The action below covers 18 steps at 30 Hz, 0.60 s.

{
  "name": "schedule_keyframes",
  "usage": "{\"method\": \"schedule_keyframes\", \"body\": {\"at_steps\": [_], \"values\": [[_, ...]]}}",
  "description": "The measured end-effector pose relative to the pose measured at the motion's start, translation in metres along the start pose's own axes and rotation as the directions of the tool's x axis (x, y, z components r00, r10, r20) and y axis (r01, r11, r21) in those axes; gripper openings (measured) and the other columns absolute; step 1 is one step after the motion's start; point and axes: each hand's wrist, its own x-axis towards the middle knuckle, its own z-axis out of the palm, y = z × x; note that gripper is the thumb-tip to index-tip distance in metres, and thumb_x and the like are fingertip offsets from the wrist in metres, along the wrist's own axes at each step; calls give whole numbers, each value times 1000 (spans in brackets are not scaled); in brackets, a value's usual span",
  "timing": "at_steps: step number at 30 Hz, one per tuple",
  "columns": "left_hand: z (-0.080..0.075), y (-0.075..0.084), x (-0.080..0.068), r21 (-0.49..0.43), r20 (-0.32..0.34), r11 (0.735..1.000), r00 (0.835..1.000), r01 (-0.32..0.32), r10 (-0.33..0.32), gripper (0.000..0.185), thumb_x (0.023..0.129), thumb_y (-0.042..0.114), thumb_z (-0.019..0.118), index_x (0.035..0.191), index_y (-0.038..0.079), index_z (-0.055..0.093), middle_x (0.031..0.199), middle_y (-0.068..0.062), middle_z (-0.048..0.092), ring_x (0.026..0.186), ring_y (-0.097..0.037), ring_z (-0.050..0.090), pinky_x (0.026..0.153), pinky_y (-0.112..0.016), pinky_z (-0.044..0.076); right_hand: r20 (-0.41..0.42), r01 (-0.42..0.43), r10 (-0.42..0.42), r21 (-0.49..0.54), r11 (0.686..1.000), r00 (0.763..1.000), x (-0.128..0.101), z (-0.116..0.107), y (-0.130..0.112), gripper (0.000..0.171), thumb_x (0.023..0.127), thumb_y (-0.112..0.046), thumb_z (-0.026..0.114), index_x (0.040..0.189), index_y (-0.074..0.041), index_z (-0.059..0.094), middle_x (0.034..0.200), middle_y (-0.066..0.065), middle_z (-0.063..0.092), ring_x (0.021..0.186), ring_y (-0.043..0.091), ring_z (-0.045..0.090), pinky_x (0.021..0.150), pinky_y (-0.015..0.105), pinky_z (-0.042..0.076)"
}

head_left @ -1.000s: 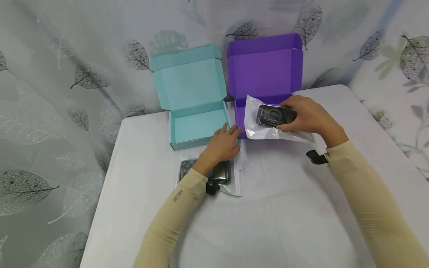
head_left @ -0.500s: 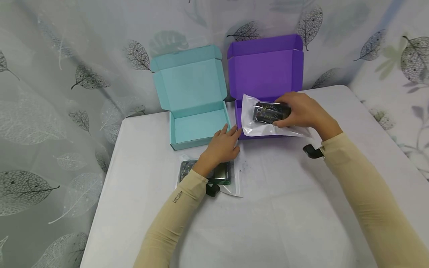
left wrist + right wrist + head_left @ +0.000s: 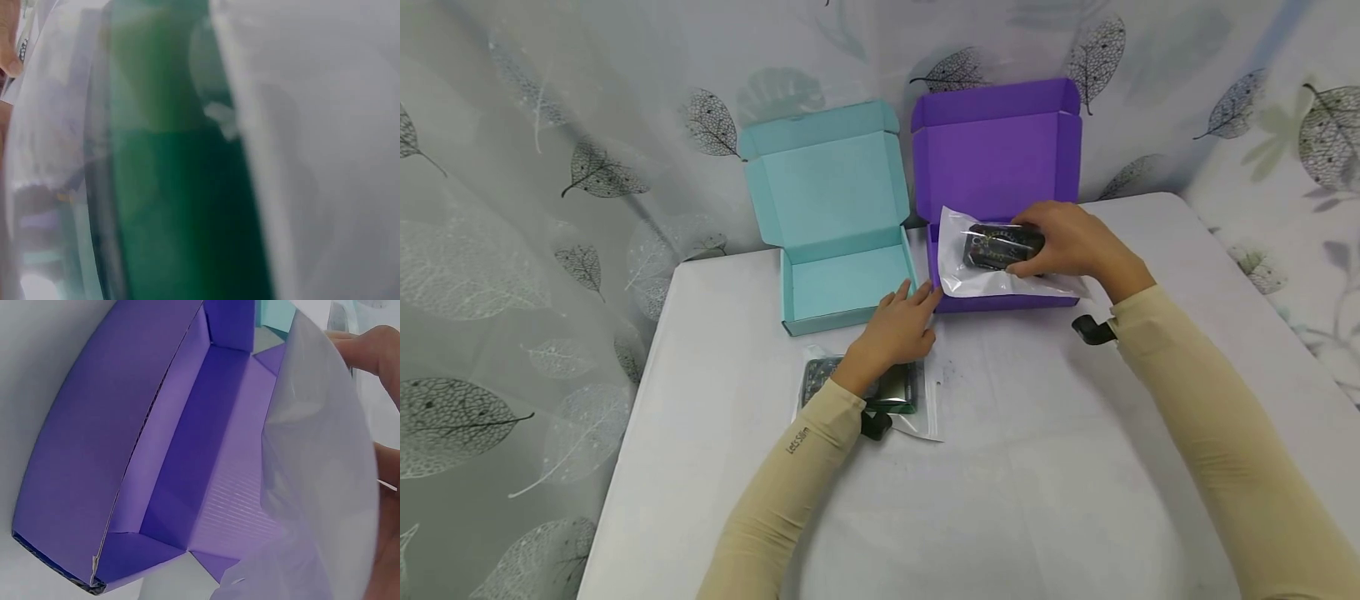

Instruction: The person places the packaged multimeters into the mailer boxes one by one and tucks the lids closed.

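Observation:
My right hand (image 3: 1067, 242) grips a black device with a dial-like face (image 3: 992, 247), probably a multimeter, inside a clear-fronted plastic bag (image 3: 953, 271). Hand and bag are over the open purple box (image 3: 1007, 303); in the right wrist view the bag (image 3: 319, 444) covers part of the box's inside. My left hand (image 3: 895, 333) lies with fingers spread, fingertips at the purple box's left front corner and near the teal box (image 3: 827, 200). Below the left wrist, a second bagged device with a green edge (image 3: 897, 392) lies on the table; it fills the left wrist view.
Both boxes stand side by side at the table's back edge, lids raised against a leaf-patterned curtain (image 3: 647, 100). A white cloth covers the table (image 3: 1000, 500). A black wrist-worn piece (image 3: 1093, 330) sticks out from the right sleeve.
My right hand has moved the bagged device slightly left and away from me, further over the purple box, so more of its front wall shows. The left hand has stayed still.

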Motion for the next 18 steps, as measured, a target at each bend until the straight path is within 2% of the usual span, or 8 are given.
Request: {"method": "schedule_keyframes", "body": {"at_steps": [18], "values": [[-1, 1, 1, 15, 27, 1000, 1000, 5, -5, 69, 106, 25, 56, 166, 12, 25, 169, -11, 23, 155, -41, 14, 121, -56, 21, 19, 6, -6, 2, 1000, 1000, 22, 9, 19, 73, 81, -40, 88, 133, 5, 63, 123, 21, 65, 107, 36, 58, 93, 54, 46]]}}
